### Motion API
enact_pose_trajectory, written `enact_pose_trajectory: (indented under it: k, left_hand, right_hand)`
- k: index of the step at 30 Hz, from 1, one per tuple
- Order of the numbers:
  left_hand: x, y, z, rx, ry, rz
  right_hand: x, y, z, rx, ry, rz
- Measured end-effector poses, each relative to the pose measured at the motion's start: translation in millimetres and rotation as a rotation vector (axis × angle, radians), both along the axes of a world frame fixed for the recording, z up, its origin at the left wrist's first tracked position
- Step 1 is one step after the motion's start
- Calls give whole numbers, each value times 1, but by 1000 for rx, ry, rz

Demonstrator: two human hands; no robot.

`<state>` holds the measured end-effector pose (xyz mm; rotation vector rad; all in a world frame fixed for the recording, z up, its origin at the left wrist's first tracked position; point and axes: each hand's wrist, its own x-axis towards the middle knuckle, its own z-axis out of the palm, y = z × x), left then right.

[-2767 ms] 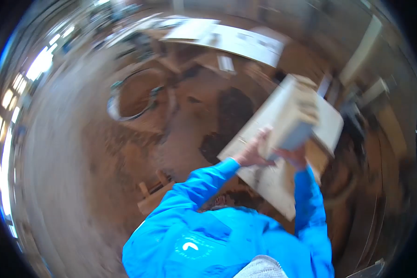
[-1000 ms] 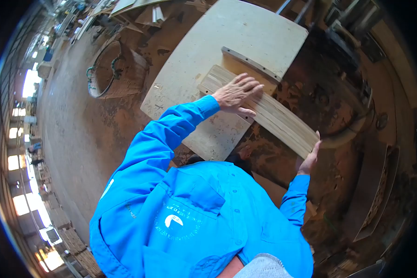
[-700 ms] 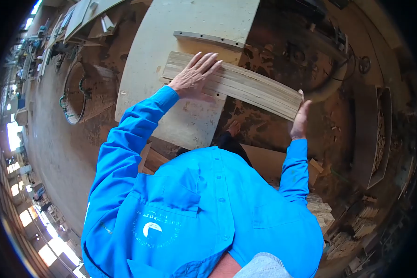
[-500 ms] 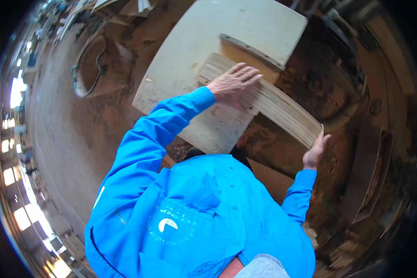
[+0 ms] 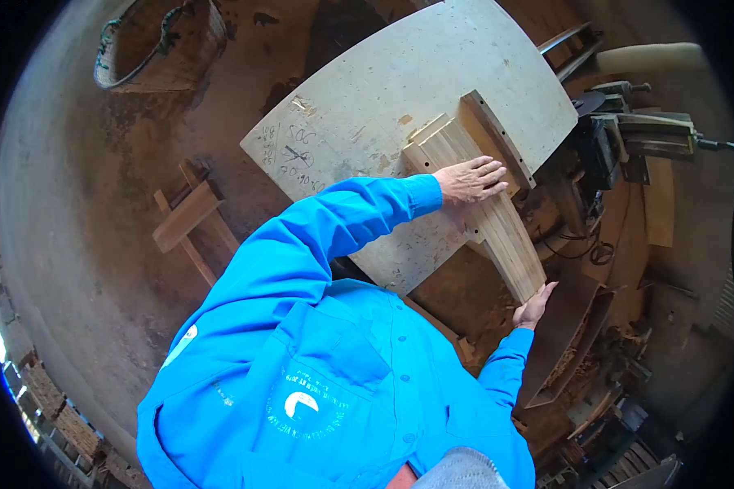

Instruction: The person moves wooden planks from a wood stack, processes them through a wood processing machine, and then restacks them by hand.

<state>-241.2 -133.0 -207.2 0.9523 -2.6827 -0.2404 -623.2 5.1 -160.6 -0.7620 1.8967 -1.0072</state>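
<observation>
so the bundle of wood slats (image 5: 506, 236) lies right of centre on the pale counter (image 5: 367, 98), with its near end hanging off the edge. left hand (image 5: 469, 181) is flat on top, fingers straight and a bit spread, not gripping. right hand (image 5: 534, 306) presses palm-first on the overhanging end, fingers straight and together. wooden stop (image 5: 497, 134) touches the slats' right side

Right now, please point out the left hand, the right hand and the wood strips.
left hand (image 5: 469, 179), head view, back of hand
right hand (image 5: 534, 306), head view, middle of hand
wood strips (image 5: 510, 236), head view, top face
</observation>
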Motion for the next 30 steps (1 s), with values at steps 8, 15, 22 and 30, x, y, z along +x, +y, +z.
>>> enact_pose_trajectory:
  k: [8, 15, 22, 30]
  left_hand:
    - [-6, -2, -25, -175, -66, 111]
    - [-23, -24, -12, -138, 106, 55]
    - [-27, -10, 26, 13, 56, 84]
    - [-30, -11, 33, -69, 48, 60]
  right_hand:
    - [-23, -6, -21, -43, -22, -18]
    - [-10, -29, 9, -108, -31, -150]
    - [-33, -27, -11, -215, -80, -80]
    - [-56, -35, -27, -149, -46, 35]
